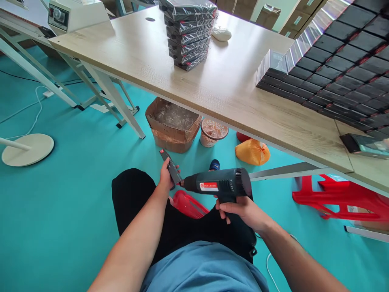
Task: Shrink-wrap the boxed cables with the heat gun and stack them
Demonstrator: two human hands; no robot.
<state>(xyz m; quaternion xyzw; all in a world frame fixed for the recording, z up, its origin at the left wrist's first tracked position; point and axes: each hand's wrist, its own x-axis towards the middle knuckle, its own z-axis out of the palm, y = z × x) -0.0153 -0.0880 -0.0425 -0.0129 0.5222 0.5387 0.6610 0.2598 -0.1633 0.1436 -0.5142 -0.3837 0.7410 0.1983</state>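
Note:
My left hand (166, 174) is closed around a slim dark box (171, 167) with a small red mark at its upper end. The box is tilted and held above my lap. In my right hand (235, 211) is a dark heat gun (219, 182) with a red and white label, my fingers wrapped round its handle. Its nozzle points left and sits at or very close to the box's lower end; I cannot tell whether they touch. On the table above, a stack of film-wrapped dark boxes (190, 36) stands near the far side.
Many dark boxes (340, 61) are piled on the right of the wooden table (146, 65). Beneath it are a carton of clear film (173, 136), a bin (209, 140) and an orange bag (252, 152). A red stool (337, 198) lies right. A beige machine (75, 16) stands upper left.

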